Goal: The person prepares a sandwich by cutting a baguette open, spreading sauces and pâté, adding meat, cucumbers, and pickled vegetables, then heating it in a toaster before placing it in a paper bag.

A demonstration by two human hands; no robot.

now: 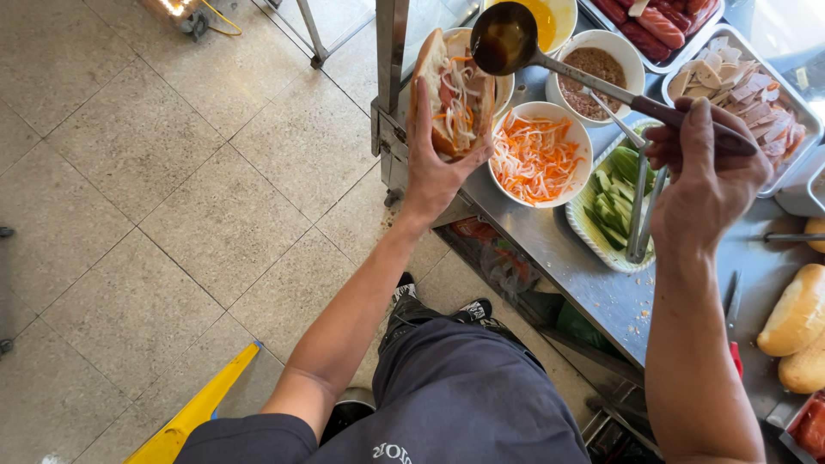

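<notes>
My left hand (pixel 434 167) grips an open bread roll sandwich (pixel 451 90) filled with meat and shredded carrot and radish, held up over the counter's left edge. My right hand (pixel 709 176) holds a ladle (pixel 507 39) by its dark handle, and metal tongs (pixel 643 215) hang from the same hand. The ladle's bowl carries brown sauce and hovers just above the top of the sandwich.
On the steel counter (pixel 559 249) stand a bowl of pickled carrot (pixel 537 155), a basket of cucumber and greens (pixel 612 210), a bowl of brown mince (pixel 593 73), a yellow sauce bowl (pixel 550 17), trays of sliced meats (pixel 748 90) and bread rolls (pixel 795 314). Tiled floor lies to the left.
</notes>
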